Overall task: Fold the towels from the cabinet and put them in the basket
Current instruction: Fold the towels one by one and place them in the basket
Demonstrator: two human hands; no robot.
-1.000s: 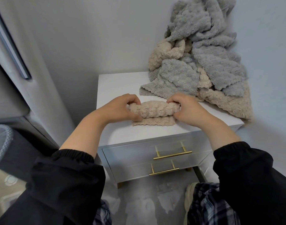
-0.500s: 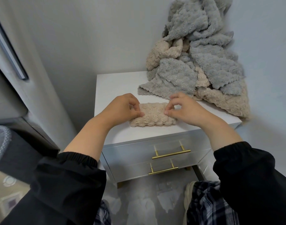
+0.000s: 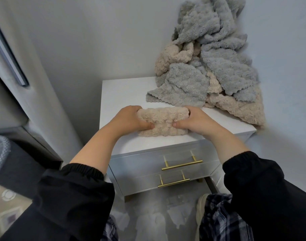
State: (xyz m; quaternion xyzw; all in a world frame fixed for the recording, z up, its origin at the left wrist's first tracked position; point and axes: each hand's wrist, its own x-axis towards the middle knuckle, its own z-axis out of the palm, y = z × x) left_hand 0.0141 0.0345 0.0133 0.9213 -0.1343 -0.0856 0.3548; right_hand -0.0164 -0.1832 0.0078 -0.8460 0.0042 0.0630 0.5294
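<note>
Head view: the fingers [image 3: 133, 109] of the left hand [image 3: 129, 119] are clamped round the left end of a folded beige towel [image 3: 163, 121], with the thumb pressed on its upper face. The right hand [image 3: 197, 121] grips the right end in the same way. The towel rests on the white top of the cabinet [image 3: 117, 94], near the front edge. Behind it, to the right, a loose pile of grey and beige towels [image 3: 218, 66] leans against the wall. Two brass drawer handles [image 3: 181, 164] show below.
</note>
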